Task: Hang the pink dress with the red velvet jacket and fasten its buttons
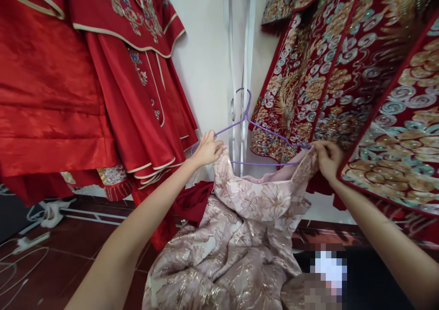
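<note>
A pale pink brocade dress (240, 227) with a floral weave hangs down in front of me from a purple wire hanger (247, 118). My left hand (207, 149) is closed on the hanger's left end and the dress's left shoulder. My right hand (327, 158) is pinched on the dress's right shoulder at the hanger's right end. The hanger's hook points up before a white wall rail (240, 63). The lower dress bunches toward the floor.
Plain red satin garments (85, 81) with gold trim hang at the left. Dark red garments with heavy gold and teal embroidery (360, 81) hang at the right, close to my right arm. White cables and a power strip (30, 241) lie on the dark red tiled floor.
</note>
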### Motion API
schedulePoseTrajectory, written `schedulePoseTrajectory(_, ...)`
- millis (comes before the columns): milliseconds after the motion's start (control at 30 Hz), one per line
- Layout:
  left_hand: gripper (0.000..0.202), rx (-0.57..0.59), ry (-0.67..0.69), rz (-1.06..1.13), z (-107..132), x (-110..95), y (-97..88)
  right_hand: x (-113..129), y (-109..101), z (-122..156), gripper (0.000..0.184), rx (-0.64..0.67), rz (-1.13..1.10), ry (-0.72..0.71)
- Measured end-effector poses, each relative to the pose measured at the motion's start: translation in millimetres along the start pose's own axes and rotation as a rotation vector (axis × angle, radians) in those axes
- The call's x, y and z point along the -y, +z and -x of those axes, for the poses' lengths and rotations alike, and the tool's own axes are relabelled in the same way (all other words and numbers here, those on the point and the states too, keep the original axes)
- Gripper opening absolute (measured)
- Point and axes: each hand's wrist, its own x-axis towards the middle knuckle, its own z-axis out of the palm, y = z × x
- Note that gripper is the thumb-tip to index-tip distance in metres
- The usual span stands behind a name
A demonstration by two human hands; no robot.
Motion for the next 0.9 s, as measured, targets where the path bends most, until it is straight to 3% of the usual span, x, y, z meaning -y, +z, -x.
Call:
schedulePoseTrajectory(133,0.039,0.008,0.013,0.055,3.1,-11.2,3.1,42.0,21.9,-6.0,0.023,0.24,0.328,-0.387)
schedulePoseTrajectory(300,0.04,-0.027,-0.056,0.079,2.9,-14.4,6.7,60.8,51.1,-0.5,0.03,0.418,0.464,-0.458)
schedulePoseTrajectory(367,0.039,-0.024,-0.057,0.077,1.8,-11.8,4.7,55.6,51.8,2.9,0.034,0.477,0.513,-0.509)
schedulePoseTrajectory(467,0.041,-0.02,-0.02,0.069,4.6,-9.5,0.1,47.7,45.0,4.6,0.036,0.464,0.559,-0.568)
schedulePoseTrajectory(567,0.038,-0.113,-0.018,0.035,19.8,-10.1,-1.0,47.2,38.1,4.9,0.036,0.477,0.523,-0.581)
schedulePoseTrajectory(700,0.033,-0.304,-0.163,0.034,57.4,-2.2,5.8,50.9,35.6,6.2,0.035,0.5,0.479,-0.57)
schedulePoseTrajectory(767,0.034,-0.398,-0.308,0.091,75.4,10.4,9.7,51.3,35.9,5.6,0.035,0.496,0.472,-0.563)
schedulePoseTrajectory(833,0.038,-0.407,-0.439,0.219,88.2,27.2,12.1,50.6,36.3,3.8,0.035,0.491,0.474,-0.547)
schedulePoseTrajectory(900,0.043,-0.327,-0.528,0.445,95.5,44.3,13.4,49.3,36.4,1.2,0.035,0.485,0.48,-0.531)
